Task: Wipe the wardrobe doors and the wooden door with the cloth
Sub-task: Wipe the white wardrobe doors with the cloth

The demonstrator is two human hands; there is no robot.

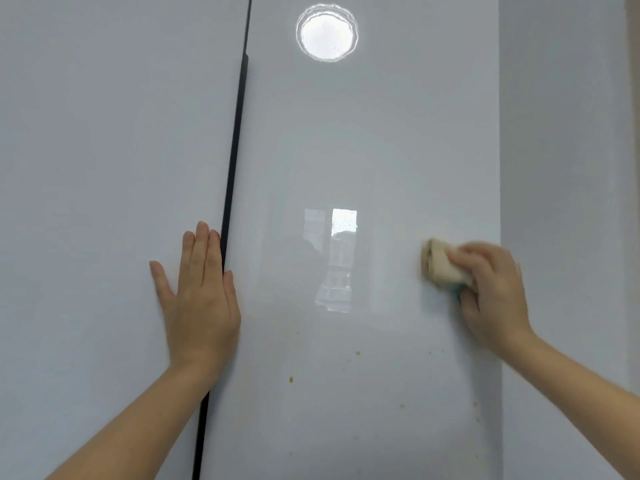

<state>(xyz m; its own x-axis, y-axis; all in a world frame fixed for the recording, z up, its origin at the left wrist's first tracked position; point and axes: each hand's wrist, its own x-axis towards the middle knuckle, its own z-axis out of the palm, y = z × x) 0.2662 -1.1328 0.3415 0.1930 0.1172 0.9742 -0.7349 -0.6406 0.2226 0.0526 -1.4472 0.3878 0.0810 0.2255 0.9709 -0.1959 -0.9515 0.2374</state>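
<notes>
Two glossy white wardrobe doors fill the view, split by a dark vertical gap. My left hand lies flat and open against the left door, its fingertips at the gap. My right hand grips a folded beige cloth and presses it on the right door, near that door's right edge. The cloth looks blurred. Small yellowish specks dot the right door below both hands.
A plain white wall runs along the right of the wardrobe. A round lamp reflection shines near the top of the right door, and a window reflection sits between my hands.
</notes>
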